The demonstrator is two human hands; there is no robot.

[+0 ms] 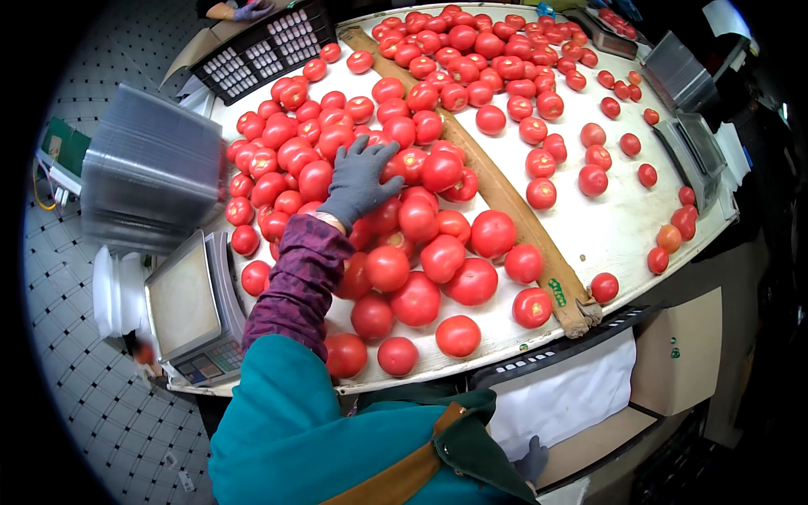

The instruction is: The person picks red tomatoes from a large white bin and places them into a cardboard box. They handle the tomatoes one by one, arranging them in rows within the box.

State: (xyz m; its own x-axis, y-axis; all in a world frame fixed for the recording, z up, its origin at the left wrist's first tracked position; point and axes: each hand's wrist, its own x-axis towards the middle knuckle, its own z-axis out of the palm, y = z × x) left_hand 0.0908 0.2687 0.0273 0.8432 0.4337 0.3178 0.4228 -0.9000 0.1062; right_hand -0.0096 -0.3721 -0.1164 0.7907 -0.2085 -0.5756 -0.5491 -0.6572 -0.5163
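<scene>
My left hand (361, 178), in a grey glove below a purple patterned sleeve, lies spread on a heap of red tomatoes (416, 298) on the white table (492, 315). Its fingers are apart and point away from me, with tomatoes on every side. Low in the view, my right hand (533, 459), gloved in grey too, is beside a crate lined with white sheeting (568, 394) and cardboard; part of it is hidden by my clothing, and its grip does not show. A wooden board (505, 183) separates the heap from more tomatoes on the right.
Left of the heap are a digital scale (183, 303) and a stack of clear plastic trays (151, 164). A black plastic crate (265, 47) is at the back left. Another scale (694, 154) and tray stack (678, 72) stand at right. Another person's gloved hand (254, 10) shows at the top.
</scene>
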